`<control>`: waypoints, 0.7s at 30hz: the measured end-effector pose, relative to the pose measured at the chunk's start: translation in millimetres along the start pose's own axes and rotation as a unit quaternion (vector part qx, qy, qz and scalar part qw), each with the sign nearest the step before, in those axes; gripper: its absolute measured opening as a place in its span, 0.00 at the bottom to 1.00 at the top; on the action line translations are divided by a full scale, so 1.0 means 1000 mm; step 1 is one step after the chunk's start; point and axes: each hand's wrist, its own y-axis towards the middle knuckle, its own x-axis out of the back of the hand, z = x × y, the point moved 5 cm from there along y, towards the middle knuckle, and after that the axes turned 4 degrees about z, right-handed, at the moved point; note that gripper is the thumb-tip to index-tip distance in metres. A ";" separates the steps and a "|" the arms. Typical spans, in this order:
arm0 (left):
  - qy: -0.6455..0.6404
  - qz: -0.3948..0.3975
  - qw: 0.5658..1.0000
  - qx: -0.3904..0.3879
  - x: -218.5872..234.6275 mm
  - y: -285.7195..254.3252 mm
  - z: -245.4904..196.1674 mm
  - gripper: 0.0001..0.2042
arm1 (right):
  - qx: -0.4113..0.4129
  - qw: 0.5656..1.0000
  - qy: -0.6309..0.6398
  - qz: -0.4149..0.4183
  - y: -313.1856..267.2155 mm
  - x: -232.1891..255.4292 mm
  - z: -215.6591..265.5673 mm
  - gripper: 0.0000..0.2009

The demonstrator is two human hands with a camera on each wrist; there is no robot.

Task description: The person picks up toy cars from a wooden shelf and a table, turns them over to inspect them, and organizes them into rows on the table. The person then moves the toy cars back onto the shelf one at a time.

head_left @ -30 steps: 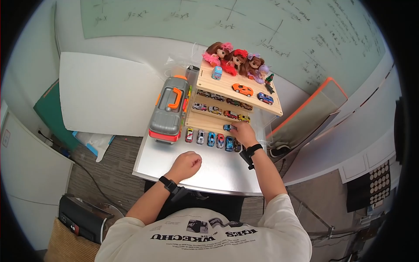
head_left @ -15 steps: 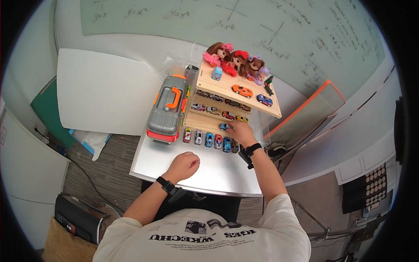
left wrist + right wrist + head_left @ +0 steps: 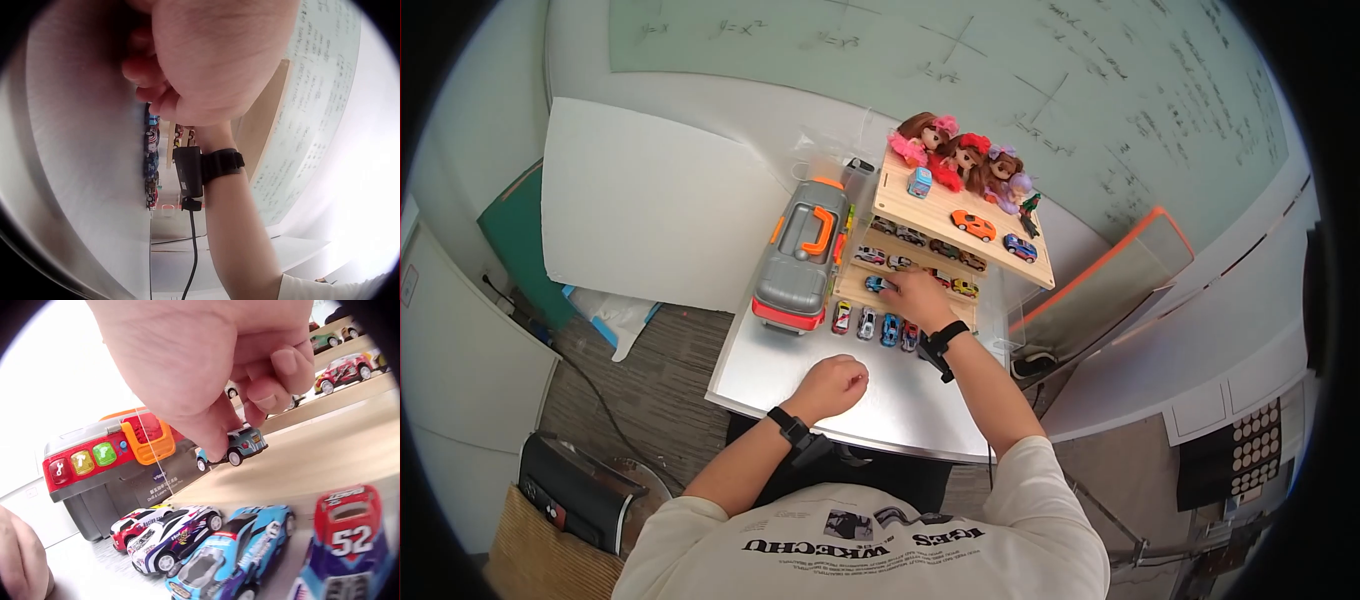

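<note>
A small light-blue toy car (image 3: 877, 285) (image 3: 244, 447) is pinched between the thumb and fingers of the right hand (image 3: 922, 301) (image 3: 206, 356), just over the lowest wooden shelf (image 3: 855, 291). In front of that shelf, toy cars stand in a row, among them a white one (image 3: 175, 537), a blue one (image 3: 234, 553) and a red-and-blue one marked 52 (image 3: 350, 540). The right hand hides the row's right end in the head view. The left hand (image 3: 830, 388) (image 3: 219, 56) rests near the table's front with its fingers curled, holding nothing visible.
A grey and red toolbox (image 3: 798, 265) with an orange handle stands left of the shelves. More toy cars fill the middle shelves. Dolls (image 3: 968, 160), an orange car (image 3: 973, 226) and a blue car (image 3: 1020, 247) are on the top board (image 3: 930, 210). The table (image 3: 750, 370) is silvery.
The right hand has moved left along the lowest shelf with the light-blue car. The left hand stays about where it was. The head view has shifted slightly.
</note>
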 end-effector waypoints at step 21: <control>0.000 0.007 1.000 -0.007 0.000 0.000 -0.001 0.05 | 0.011 1.000 0.021 -0.010 0.012 -0.016 0.028 0.13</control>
